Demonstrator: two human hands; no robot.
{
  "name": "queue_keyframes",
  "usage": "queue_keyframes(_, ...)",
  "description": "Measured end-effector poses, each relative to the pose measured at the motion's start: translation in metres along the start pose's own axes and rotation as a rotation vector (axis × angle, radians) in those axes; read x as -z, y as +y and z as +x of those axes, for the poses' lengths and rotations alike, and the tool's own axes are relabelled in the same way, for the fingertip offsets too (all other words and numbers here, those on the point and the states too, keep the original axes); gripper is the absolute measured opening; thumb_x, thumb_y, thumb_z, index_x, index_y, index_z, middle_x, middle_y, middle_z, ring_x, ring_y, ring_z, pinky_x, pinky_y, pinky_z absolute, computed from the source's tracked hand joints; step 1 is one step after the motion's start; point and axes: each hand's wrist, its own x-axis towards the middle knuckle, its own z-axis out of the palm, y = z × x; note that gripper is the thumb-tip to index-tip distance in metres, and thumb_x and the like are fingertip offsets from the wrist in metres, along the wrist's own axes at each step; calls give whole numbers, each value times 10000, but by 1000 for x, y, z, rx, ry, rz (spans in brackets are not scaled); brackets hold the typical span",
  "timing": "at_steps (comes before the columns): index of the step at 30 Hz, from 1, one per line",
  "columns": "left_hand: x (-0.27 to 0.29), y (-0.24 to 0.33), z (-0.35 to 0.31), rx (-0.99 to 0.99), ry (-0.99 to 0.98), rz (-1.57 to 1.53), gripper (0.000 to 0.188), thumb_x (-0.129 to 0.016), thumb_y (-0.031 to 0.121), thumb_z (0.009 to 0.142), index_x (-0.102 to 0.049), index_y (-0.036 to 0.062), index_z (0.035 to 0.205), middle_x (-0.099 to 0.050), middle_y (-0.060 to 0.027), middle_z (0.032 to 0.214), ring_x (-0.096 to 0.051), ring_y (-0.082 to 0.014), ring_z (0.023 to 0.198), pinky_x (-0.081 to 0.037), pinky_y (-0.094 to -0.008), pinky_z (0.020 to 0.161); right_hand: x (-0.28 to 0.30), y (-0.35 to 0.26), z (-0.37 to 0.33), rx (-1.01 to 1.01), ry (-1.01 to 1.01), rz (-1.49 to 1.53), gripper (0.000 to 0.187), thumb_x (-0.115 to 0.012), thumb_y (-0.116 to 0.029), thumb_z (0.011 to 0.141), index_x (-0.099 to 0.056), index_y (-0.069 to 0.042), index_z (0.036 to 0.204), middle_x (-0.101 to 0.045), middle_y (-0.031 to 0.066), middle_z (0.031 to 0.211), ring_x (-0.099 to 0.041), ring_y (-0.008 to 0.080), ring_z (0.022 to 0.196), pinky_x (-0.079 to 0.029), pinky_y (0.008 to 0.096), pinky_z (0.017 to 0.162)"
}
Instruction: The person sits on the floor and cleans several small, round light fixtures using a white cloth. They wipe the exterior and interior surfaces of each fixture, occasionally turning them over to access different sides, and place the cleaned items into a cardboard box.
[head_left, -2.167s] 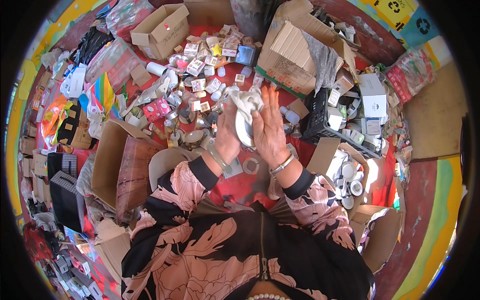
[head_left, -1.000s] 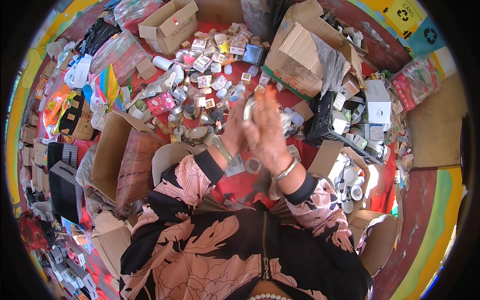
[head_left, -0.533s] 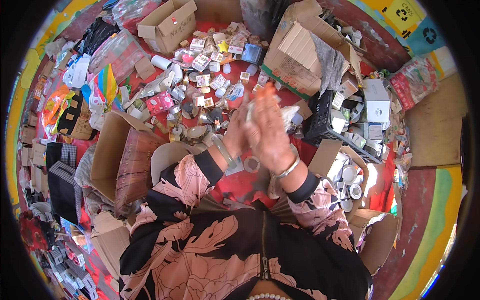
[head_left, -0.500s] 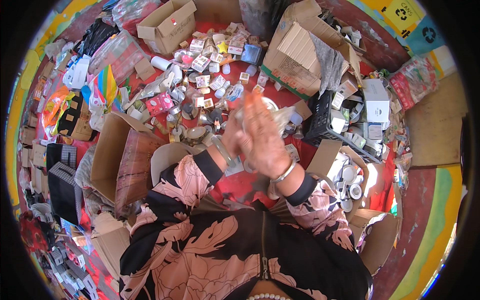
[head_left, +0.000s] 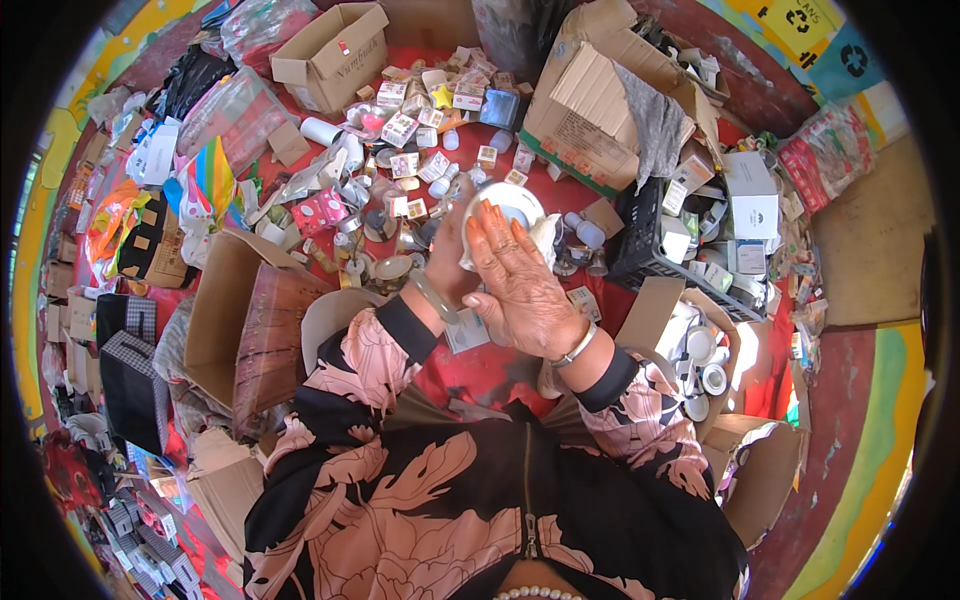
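Observation:
A round white piece with a bluish centre (head_left: 522,197), like a lid or lamp housing, is between my hands in the middle of the view. Crumpled whitish cloth or film (head_left: 546,240) shows along its right and lower rim. My left hand (head_left: 450,262), a pale bangle at its wrist, grips the piece from the left and below; most of its fingers are hidden. Across the front of the piece lies my right hand (head_left: 525,290), fingers stretched out and slightly apart. Under my hands, small boxes (head_left: 402,130) and mixed metal and plastic parts (head_left: 392,266) cover the red ground.
An upright open carton (head_left: 215,325) stands to the left, and a box of white round parts (head_left: 712,379) to the right. Beyond that are a black crate (head_left: 640,245) and a large torn carton (head_left: 585,115). Another carton (head_left: 325,60) stands at the far left.
My right hand has turned from a blurred, edge-on position to lie flatter, its back showing. The white round piece has come into fuller view behind its fingers.

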Motion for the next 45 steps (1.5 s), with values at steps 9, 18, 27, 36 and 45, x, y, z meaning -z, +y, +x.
queue_keyframes(9,-9,6,0,207,34,-335,441,-318,361,974,-446,22,1226,-561,-88,1122,-536,-155,1021,-436,-287,894,-3,4,8,14,124,-27,741,-556,-352,821,-245,46,1362,-197,290,1409,-214,391,1321,-175,447,1088)
queue_keyframes(18,-11,1,7,559,28,-1096,420,-323,377,973,-514,42,1139,-599,-73,1035,-589,-181,953,-491,-311,822,2,38,-1,-206,251,-21,548,-446,-332,914,-352,7,1334,-301,215,1394,-288,325,1305,-224,376,1065)
queue_keyframes(27,-29,21,0,562,31,-743,458,-364,409,958,-553,8,1075,-622,-64,945,-609,-119,843,-504,-252,715,7,45,6,-965,506,1426,422,-472,-414,920,-605,-26,1019,-623,50,923,-593,134,827,-484,254,718)
queue_keyframes(36,-6,-18,13,105,239,5,473,-332,404,966,-551,1,1078,-626,-75,985,-610,-123,876,-496,-232,744,-11,38,9,-920,482,1769,393,-362,-341,969,-484,-28,1173,-578,84,1094,-578,179,952,-476,327,843)
queue_keyframes(45,-14,10,12,359,-111,-224,404,-403,348,961,-583,-7,1031,-630,-57,918,-607,-109,814,-491,-234,720,12,58,0,-897,379,1784,367,-404,-315,945,-530,3,1079,-605,81,975,-592,191,872,-484,322,792)
